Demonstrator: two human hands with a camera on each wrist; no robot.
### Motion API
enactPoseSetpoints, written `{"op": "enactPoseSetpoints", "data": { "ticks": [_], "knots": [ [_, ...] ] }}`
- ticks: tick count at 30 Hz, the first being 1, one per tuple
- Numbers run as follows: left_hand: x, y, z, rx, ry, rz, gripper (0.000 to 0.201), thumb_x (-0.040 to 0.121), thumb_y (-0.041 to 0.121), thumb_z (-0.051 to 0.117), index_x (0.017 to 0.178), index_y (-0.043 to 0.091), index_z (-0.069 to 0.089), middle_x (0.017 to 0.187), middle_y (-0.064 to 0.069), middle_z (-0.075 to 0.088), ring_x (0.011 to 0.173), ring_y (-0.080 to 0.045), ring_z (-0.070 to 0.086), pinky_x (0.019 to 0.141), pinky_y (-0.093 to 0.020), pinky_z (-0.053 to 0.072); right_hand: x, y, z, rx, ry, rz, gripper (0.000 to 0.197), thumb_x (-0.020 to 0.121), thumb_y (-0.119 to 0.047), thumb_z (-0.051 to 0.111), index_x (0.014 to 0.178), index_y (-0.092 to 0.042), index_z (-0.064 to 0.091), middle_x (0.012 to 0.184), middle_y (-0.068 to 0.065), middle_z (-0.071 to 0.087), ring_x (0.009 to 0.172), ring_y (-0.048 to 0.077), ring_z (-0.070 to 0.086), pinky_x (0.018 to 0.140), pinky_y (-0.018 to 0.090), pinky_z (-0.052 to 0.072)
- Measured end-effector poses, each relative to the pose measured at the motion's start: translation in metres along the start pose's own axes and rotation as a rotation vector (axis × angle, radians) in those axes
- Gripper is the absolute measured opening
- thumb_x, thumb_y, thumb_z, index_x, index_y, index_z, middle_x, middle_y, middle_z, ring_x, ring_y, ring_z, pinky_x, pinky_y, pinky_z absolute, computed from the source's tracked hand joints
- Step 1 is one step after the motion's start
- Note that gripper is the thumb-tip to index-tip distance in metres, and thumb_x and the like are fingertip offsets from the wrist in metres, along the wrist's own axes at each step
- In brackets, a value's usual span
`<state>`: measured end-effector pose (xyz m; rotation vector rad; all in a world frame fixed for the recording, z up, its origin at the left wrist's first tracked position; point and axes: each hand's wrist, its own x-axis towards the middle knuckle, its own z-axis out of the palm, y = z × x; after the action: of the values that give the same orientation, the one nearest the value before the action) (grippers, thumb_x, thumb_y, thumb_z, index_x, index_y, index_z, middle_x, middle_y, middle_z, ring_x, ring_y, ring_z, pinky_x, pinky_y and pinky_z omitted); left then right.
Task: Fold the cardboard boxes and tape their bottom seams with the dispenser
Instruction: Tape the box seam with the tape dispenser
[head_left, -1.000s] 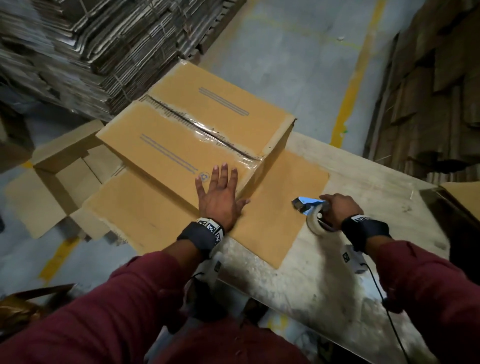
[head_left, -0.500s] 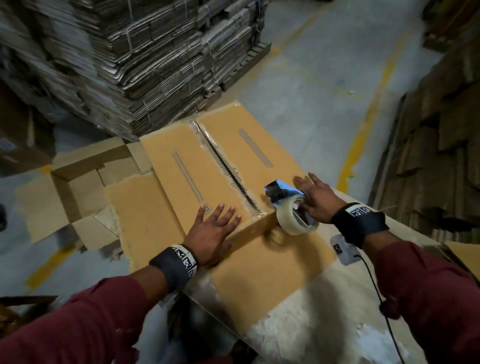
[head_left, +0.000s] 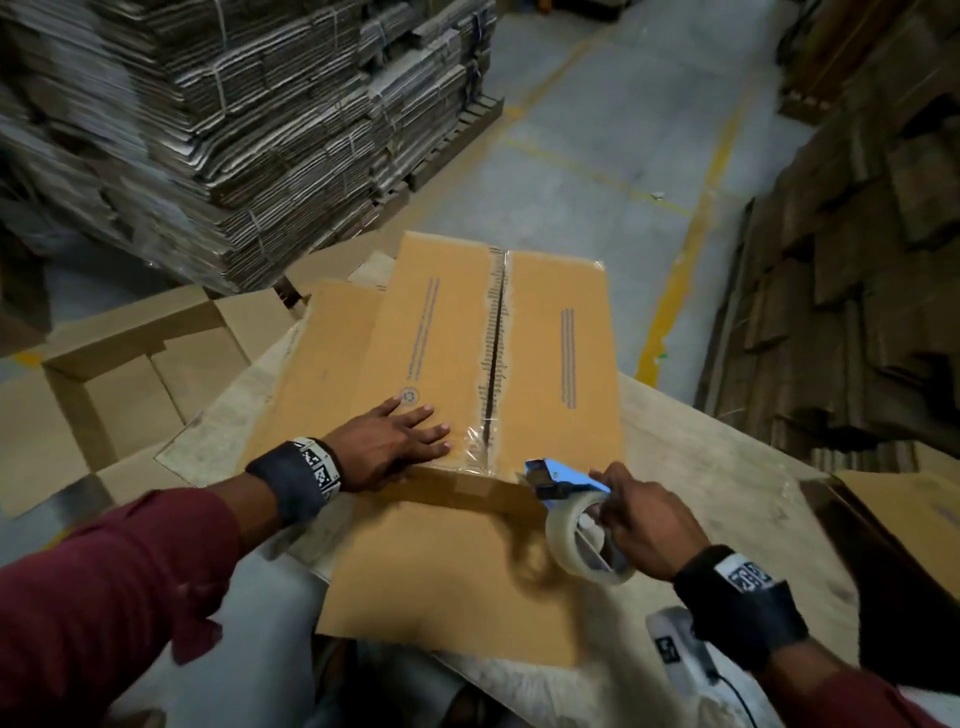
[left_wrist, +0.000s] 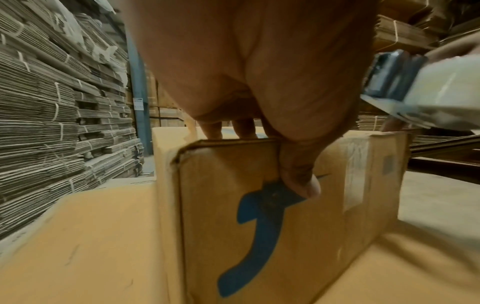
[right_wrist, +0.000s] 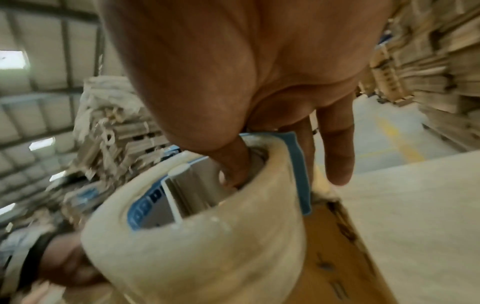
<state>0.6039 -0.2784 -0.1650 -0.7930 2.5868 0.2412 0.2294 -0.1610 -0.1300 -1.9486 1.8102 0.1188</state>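
Left fingers (head_left: 415, 426) spread flat on taped box (head_left: 545, 338); right fingers (head_left: 618, 499) grip dispenser (head_left: 576, 514).

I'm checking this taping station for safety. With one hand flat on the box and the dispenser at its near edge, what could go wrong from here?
1. The left hand lies flat on the box close beside the seam; the dispenser could catch its fingertips.
2. The box's far end appears to overhang the table, so a push may tip or slide it.
3. The right hand holds the dispenser just right of the seam, so tape may start off-line.
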Motion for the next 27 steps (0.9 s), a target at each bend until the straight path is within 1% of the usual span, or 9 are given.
{"op": "enactPoseSetpoints", "data": {
  "ticks": [3,5,7,9,12,17,21,25,27],
  "knots": [
    [-0.008,-0.003,0.003,-0.052,0.015,0.038,0.068,0.104,0.027,0.051,0.164,0.032,0.019,0.173,0.007,0.008,0.16,-0.023,0.0,0.126,-0.053,0.007,-0.011,-0.02,-0.009,0.206,0.048,0.033,0.023,0.1,-0.032,0.057,0.091,-0.03,0.037,0.071,-0.005,0.065,0.064,0.013,0.06,0.056,0.03,0.041],
    [-0.014,-0.001,-0.002,-0.276,0.117,-0.008,0.062,0.102,0.031,0.057,0.159,0.029,0.035,0.166,0.001,0.035,0.155,-0.025,0.028,0.122,-0.047,0.028,-0.008,-0.034,-0.021,0.287,0.105,0.011,0.022,0.101,-0.029,0.057,0.091,-0.03,0.038,0.072,-0.004,0.063,0.066,0.017,0.06,0.06,0.035,0.042],
    [-0.021,0.011,-0.018,-0.783,0.357,-0.186,0.047,0.099,0.031,0.067,0.144,0.023,0.057,0.136,0.001,0.067,0.121,-0.013,0.067,0.096,-0.032,0.052,-0.003,-0.049,-0.032,0.311,0.168,-0.013,0.024,0.097,-0.019,0.059,0.096,-0.035,0.041,0.079,-0.007,0.065,0.072,0.023,0.062,0.065,0.042,0.045],
    [-0.029,0.03,-0.04,-1.34,0.59,-0.399,0.026,0.099,0.03,0.07,0.118,0.013,0.074,0.108,-0.005,0.078,0.085,-0.01,0.076,0.076,-0.033,0.057,0.005,-0.07,-0.041,0.336,0.166,-0.044,0.039,0.089,-0.009,0.061,0.109,-0.039,0.044,0.093,-0.011,0.067,0.077,0.019,0.063,0.069,0.042,0.049],
    [-0.045,0.051,-0.061,-1.885,0.536,-0.569,0.054,0.101,0.055,0.057,0.107,0.004,0.073,0.098,-0.012,0.079,0.086,-0.029,0.076,0.078,-0.044,0.059,0.019,-0.105,-0.043,0.261,0.134,-0.078,0.058,0.082,-0.01,0.065,0.13,-0.035,0.045,0.106,-0.004,0.058,0.087,0.019,0.059,0.071,0.039,0.048],
    [-0.08,0.061,-0.067,-2.162,0.42,-0.616,0.087,0.09,0.082,0.039,0.119,0.007,0.072,0.107,-0.011,0.079,0.103,-0.024,0.076,0.095,-0.044,0.059,0.028,-0.159,-0.032,-0.012,0.19,-0.115,0.064,0.073,-0.055,0.058,0.131,-0.028,0.05,0.111,0.001,0.049,0.095,0.033,0.061,0.068,0.042,0.05],
    [-0.105,0.061,-0.061,-2.075,0.497,-0.627,0.085,0.086,0.083,0.043,0.118,0.011,0.074,0.104,-0.009,0.08,0.103,-0.024,0.075,0.094,-0.042,0.055,0.03,-0.189,-0.022,-0.242,0.209,-0.154,0.057,0.082,-0.047,0.072,0.126,-0.025,0.044,0.112,0.001,0.046,0.096,0.031,0.058,0.058,0.04,0.05],
    [-0.123,0.054,-0.051,-2.232,0.525,-0.662,0.078,0.092,0.077,0.045,0.118,0.008,0.072,0.106,-0.013,0.079,0.104,-0.03,0.075,0.086,-0.041,0.052,0.038,-0.197,-0.024,0.016,0.085,-0.234,0.058,0.078,-0.039,0.075,0.122,-0.03,0.037,0.094,-0.002,0.055,0.077,0.025,0.051,0.053,0.035,0.037],
    [-0.129,0.049,-0.045,-2.344,0.511,-0.678,0.074,0.095,0.073,0.046,0.118,0.007,0.071,0.11,-0.013,0.078,0.106,-0.032,0.074,0.086,-0.041,0.051,0.042,-0.199,-0.023,0.116,0.072,-0.286,0.061,0.075,-0.033,0.077,0.118,-0.037,0.034,0.094,-0.002,0.061,0.074,0.022,0.055,0.053,0.034,0.04]
  ]
}}
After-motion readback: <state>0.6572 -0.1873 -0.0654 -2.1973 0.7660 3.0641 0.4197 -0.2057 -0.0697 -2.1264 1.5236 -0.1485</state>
